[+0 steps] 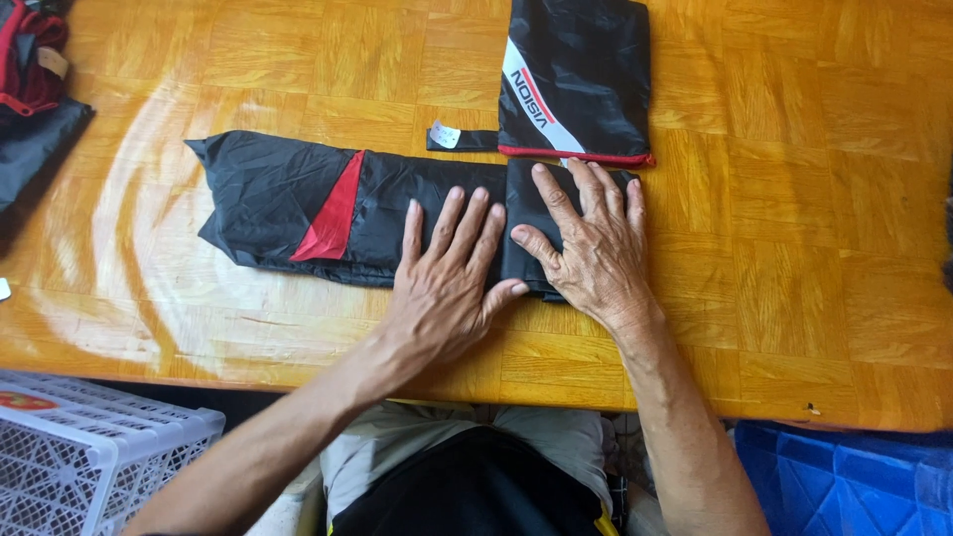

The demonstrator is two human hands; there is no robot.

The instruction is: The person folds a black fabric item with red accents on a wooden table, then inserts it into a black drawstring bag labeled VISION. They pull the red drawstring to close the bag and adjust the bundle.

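While both forearms reached forward, the left hand (447,283) and right hand (588,243) lay flat, fingers spread, gripping nothing, pressing the folded black-and-red garment (328,203) on the wooden tabletop (794,248) beside a second folded garment (576,79).

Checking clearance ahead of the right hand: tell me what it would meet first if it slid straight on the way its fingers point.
The right hand lies flat on the black garment, fingers pointing away from the person. Straight on, it would likely first meet the red-trimmed edge of the folded garment just beyond.
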